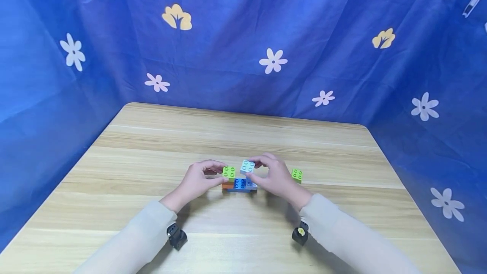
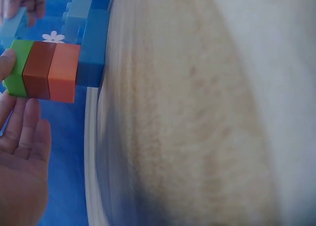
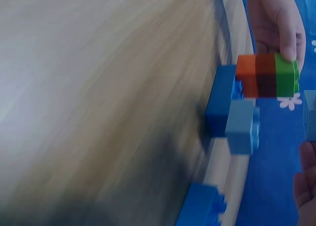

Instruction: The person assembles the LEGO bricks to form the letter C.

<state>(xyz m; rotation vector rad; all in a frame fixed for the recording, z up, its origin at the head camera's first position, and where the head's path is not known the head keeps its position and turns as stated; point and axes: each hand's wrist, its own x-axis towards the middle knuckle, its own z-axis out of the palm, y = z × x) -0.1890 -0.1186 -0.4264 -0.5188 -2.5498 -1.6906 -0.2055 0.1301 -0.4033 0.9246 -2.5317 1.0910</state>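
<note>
My left hand (image 1: 199, 179) pinches a green toy brick (image 1: 228, 173) between thumb and fingers. That brick tops a stack, with a brown brick (image 2: 39, 70) and an orange brick (image 2: 63, 72) under it. The stack sits on one end of a long blue brick (image 3: 220, 100). A light blue brick (image 3: 240, 127) is fixed on the base's other end, leaving blue studs bare between. My right hand (image 1: 274, 176) holds another light blue brick (image 1: 247, 166) just above that end, apart from the brick below. In the right wrist view, only the held brick's edge shows.
Right of my right hand, another green brick (image 1: 296, 175) stands on the wooden table (image 1: 243, 231), partly hidden by the hand. A blue brick (image 3: 197, 206) shows low in the right wrist view. Blue patterned cloth (image 1: 228, 54) hangs around the back and sides.
</note>
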